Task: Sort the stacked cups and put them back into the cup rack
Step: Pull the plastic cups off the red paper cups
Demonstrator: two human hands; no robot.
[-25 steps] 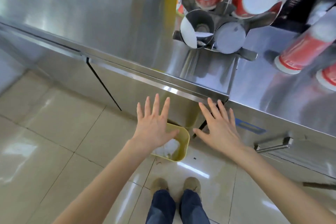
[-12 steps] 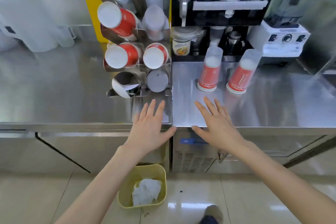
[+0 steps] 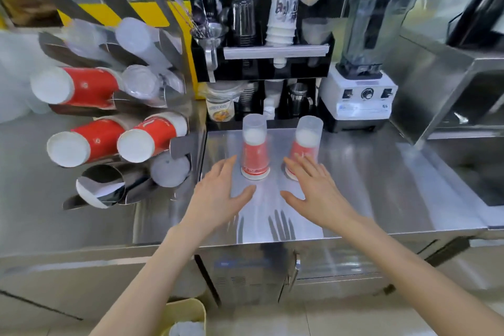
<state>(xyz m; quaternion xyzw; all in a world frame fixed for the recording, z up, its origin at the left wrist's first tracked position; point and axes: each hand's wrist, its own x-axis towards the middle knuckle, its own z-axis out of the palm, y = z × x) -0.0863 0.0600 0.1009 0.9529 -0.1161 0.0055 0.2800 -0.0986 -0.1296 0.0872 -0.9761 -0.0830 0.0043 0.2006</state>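
Two upside-down stacks stand on the steel counter (image 3: 381,185). Each is a red paper cup with a clear plastic cup over it: the left stack (image 3: 254,148) and the right stack (image 3: 305,144). My left hand (image 3: 218,194) hovers open just left of and in front of the left stack. My right hand (image 3: 316,194) is open too, in front of the right stack, hiding part of its rim. Neither hand holds anything. The metal cup rack (image 3: 117,117) stands at the left. Its tubes hold red cups and clear cups, and the lower left tube (image 3: 101,185) looks empty.
A black organiser (image 3: 261,63) with cups and utensils stands behind the stacks. A white blender (image 3: 360,84) is at the back right, beside a steel box (image 3: 447,84). A yellow bin (image 3: 185,316) sits on the floor below the counter.
The view has swung up from the floor to the counter. Both open hands have moved forward over the counter, close to the two cup stacks.
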